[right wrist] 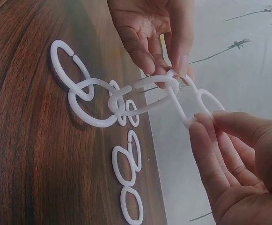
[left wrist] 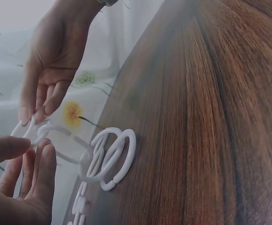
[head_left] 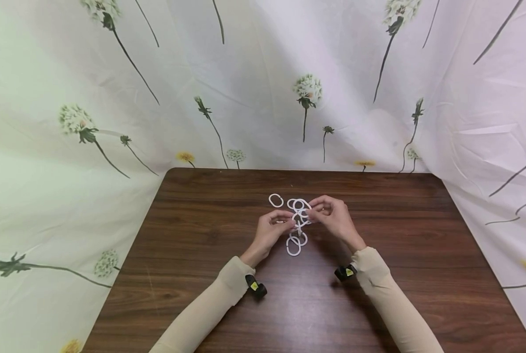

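Two hands, the left hand (head_left: pixel 271 230) and right hand (head_left: pixel 333 215), pinch white plastic chain links (right wrist: pixel 147 89) between their fingers (right wrist: pixel 206 145); several are joined, while loose links (right wrist: pixel 131 206) wait on the worktop (head_left: pixel 377 304).

Soft even light; wide-angle edge bending; wrist views hazy.

White plastic ring chain (head_left: pixel 298 223), partly lifted
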Demonstrator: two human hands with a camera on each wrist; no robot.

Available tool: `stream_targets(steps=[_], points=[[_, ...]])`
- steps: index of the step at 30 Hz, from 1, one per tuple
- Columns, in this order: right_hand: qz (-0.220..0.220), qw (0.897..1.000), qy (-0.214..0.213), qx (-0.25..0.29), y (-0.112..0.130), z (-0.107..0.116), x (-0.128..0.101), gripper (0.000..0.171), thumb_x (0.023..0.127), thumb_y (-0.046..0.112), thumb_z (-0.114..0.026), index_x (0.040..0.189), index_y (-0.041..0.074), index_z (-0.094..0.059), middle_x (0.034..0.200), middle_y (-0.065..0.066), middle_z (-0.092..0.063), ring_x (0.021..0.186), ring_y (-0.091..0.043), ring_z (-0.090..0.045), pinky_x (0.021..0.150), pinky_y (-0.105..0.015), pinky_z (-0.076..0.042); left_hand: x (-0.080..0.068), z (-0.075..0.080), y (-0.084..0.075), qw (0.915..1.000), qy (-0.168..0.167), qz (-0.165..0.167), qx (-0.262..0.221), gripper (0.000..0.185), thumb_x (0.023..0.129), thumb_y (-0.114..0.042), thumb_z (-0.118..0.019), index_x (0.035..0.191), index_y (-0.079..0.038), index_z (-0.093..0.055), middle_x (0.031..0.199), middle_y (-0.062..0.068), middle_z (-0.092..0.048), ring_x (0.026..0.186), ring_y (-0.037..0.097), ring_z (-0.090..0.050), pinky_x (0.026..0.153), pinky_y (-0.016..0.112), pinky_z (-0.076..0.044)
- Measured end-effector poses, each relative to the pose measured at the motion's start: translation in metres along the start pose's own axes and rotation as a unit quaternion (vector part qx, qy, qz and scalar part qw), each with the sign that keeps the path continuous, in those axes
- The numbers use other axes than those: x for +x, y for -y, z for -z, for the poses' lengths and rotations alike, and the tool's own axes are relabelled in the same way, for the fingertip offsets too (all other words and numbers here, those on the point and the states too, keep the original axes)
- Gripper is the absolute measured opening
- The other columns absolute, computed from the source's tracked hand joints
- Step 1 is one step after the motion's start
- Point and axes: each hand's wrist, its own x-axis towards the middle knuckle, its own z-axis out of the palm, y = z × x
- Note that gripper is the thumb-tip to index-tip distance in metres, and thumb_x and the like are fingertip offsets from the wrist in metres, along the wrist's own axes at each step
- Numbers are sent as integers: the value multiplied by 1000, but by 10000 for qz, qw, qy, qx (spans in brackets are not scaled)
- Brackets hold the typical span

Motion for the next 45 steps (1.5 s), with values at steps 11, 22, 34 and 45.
stream_targets(steps=[11, 22, 34, 45], points=[[-72, 9998, -117, -111, 5, -3, -2, 26, 84, 0, -74, 103, -13, -63, 91, -32, -71, 79, -46, -71, 62, -31, -64, 1, 2, 1, 10000, 2, 33, 11, 33, 85, 2, -72, 115, 11, -63, 93, 11, -70, 77, 15, -72, 89, 44, -61], [-52, 9985, -430, -347, -14, -11, 0, 29, 81, 6, -79, 99, -10, -63, 86, -23, -74, 71, -28, -75, 66, -46, -63, -1, 3, 2, 9999, -113, 75, 83, 29, 86, 4, -70, 114, 9, -65, 104, 27, -67, 78, 15, -72, 86, 39, -62], [-9, 9987, -426, -268, -10, -17, 1, 25, 82, 0, -77, 99, -12, -64, 87, -29, -72, 79, -49, -70, 67, -50, -62, -1, 0, 2, 9999, -58, -106, 119, 32, 85, 2, -72, 115, 10, -64, 99, 20, -70, 78, 13, -72, 84, 39, -63], [-10, 9972, -695, -289, -29, -8, 8, 28, 85, 12, -77, 109, 0, -68, 92, -25, -73, 78, -38, -74, 68, -47, -63, 3, 5, 0, 9996, -228, -141, 131, 30, 84, 2, -73, 112, 9, -66, 90, 11, -71, 77, 17, -72, 86, 46, -62]])
